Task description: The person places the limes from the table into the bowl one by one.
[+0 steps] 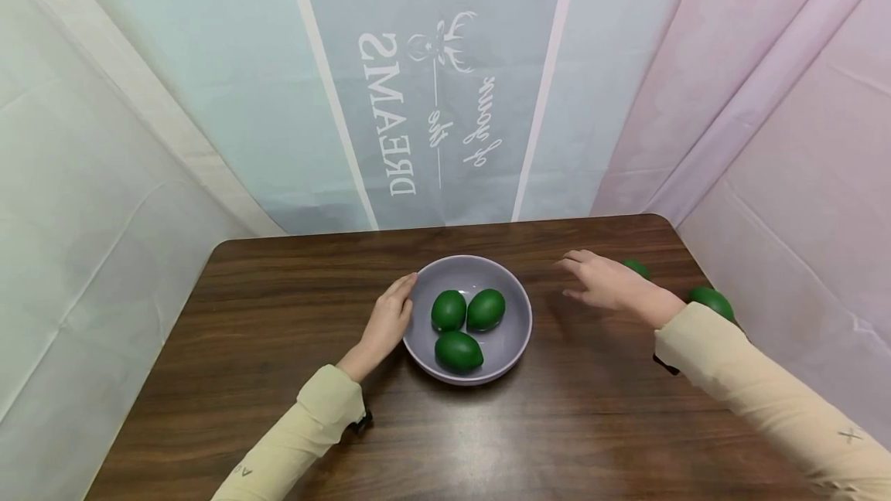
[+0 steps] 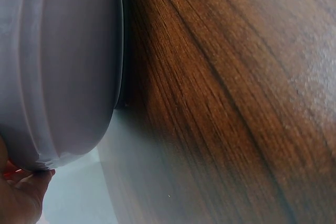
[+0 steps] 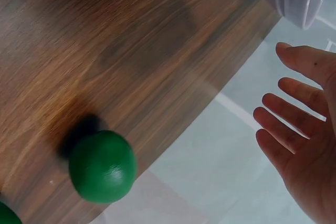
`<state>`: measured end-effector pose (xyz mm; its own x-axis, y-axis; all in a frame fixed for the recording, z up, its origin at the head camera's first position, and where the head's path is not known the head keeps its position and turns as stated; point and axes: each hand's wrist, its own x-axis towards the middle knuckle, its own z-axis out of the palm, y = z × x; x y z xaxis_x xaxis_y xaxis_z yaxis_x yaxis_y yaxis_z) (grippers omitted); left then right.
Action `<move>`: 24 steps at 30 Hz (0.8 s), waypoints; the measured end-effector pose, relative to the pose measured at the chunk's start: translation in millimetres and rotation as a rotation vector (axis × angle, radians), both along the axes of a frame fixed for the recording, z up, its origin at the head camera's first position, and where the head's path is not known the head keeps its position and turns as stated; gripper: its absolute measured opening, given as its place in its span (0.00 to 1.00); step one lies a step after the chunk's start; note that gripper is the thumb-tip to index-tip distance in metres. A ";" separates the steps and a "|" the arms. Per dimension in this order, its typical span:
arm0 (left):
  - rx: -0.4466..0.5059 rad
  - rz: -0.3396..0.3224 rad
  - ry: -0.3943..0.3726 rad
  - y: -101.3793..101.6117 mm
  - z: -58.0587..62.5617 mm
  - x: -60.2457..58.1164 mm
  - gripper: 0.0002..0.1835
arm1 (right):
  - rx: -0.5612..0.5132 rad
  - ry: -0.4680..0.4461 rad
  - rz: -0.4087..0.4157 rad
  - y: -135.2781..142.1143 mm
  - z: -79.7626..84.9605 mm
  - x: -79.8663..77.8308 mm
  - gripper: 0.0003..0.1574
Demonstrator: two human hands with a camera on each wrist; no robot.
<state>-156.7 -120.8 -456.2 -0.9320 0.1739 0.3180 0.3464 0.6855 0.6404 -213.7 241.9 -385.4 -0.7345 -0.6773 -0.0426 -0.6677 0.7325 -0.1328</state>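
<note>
A grey-purple bowl [image 1: 511, 342] stands on the brown wooden table, with three green limes in it: a left one [image 1: 448, 310], a right one [image 1: 486, 309] and a front one [image 1: 459, 351]. My left hand [image 1: 387, 322] rests against the bowl's left side, fingers extended along the rim. The left wrist view shows the bowl's outer wall [image 2: 79, 66] and part of that hand [image 2: 23, 195] touching it. To the right of the bowl, my right hand [image 1: 604, 282] hovers with spread fingers, holding nothing; its palm [image 3: 310, 182] shows in the right wrist view.
Two more green limes lie at the table's right side, one [image 1: 636, 268] partly hidden behind my right hand, the other [image 1: 711, 302] by my right sleeve. A printed cloth [image 1: 445, 99] hangs behind the table's back edge, with pale cloth walls at both sides.
</note>
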 end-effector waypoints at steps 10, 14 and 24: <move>-0.003 0.001 -0.001 0.0 -3.4 2.3 0.22 | -0.016 0.018 -0.046 20.7 -8.8 -4.2 0.30; -0.003 0.001 0.005 0.3 -4.0 3.3 0.22 | -0.010 0.005 -0.073 27.6 -11.4 -5.0 0.30; -0.004 -0.001 0.004 0.8 -7.4 4.8 0.22 | 0.005 -0.027 -0.143 46.8 -20.4 -6.6 0.30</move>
